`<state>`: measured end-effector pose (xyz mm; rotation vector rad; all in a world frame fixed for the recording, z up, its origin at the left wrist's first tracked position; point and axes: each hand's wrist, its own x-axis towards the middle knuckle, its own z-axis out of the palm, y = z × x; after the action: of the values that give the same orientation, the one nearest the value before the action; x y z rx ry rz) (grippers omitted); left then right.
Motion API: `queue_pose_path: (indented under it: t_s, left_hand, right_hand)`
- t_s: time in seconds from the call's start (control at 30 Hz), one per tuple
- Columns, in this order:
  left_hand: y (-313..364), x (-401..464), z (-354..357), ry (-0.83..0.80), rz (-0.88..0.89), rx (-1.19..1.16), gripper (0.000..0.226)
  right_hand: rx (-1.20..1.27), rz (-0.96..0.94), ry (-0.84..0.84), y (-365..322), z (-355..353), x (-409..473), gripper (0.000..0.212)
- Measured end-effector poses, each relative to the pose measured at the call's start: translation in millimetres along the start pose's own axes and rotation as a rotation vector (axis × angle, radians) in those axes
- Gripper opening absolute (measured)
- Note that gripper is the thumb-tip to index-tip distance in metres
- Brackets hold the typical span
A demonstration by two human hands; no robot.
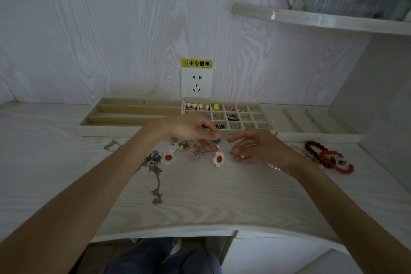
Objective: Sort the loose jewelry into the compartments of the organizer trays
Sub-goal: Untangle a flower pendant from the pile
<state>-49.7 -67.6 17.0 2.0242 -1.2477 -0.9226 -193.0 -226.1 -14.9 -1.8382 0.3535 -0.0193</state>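
1. I see my left hand [189, 128] just in front of the grid tray [229, 118], its fingers [209, 143] pinching a small blue bead piece [216, 141] at the tips, held above the surface [222, 196].
2. My right hand [260, 148] is just right of that piece, near it but apart; its fingers [236, 151] curl round a small blue-and-metal item [233, 148], too small to make out.
3. Directly in front of the grid tray, below both sets of fingertips, lies a white flower with a red centre [219, 159]; its twin [168, 158] lies to the left.
4. Left of the grid tray stands the long-slot tray [133, 113]; right of it the ridged tray [315, 122].
5. Red bead bracelets [327, 158] lie in front of the ridged tray, and a grey chain [155, 176] trails in front of the long-slot tray.
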Motion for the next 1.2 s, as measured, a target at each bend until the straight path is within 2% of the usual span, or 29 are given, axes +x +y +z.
queue_pose_path:
  t_s: [0.17,0.37,0.43,0.53,0.6,0.8,0.97,1.07,1.13,1.2]
  left_hand:
    - [-8,-13,-15,0.066,0.009,0.077,0.024]
    - [-2,-22,-28,0.191,0.07,0.021,0.019]
    - [0,-24,-30,0.219,0.086,0.023,0.023]
    - [3,-25,-29,0.233,0.087,0.02,0.021]
    - [3,-26,-28,0.228,0.081,0.007,0.021]
    - [2,-27,-26,0.236,0.078,0.004,0.015]
    - [4,-28,-24,0.226,0.084,-0.009,0.018]
    - [7,-28,-24,0.218,0.094,0.006,0.021]
    - [10,-29,-24,0.211,0.118,0.013,0.021]
    - [15,-31,-25,0.209,0.133,0.041,0.02]
  right_hand:
    - [-0.36,-0.068,0.053,-6,9,11,0.024]
    - [-0.586,-0.109,0.136,-11,15,13,0.022]
    - [-0.539,-0.116,0.152,-15,16,13,0.023]
    - [-0.237,-0.128,0.171,-23,14,10,0.022]
    - [-0.15,-0.141,0.189,-26,11,12,0.021]
    - [-0.466,-0.042,0.08,-18,8,10,0.023]
    - [-0.514,-0.039,0.088,-15,3,9,0.022]
    - [-0.584,-0.096,0.161,-25,-1,6,0.016]
    - [-0.453,-0.132,0.141,-39,0,3,0.023]
    - [-0.291,-0.136,0.052,-51,5,-1,0.031]
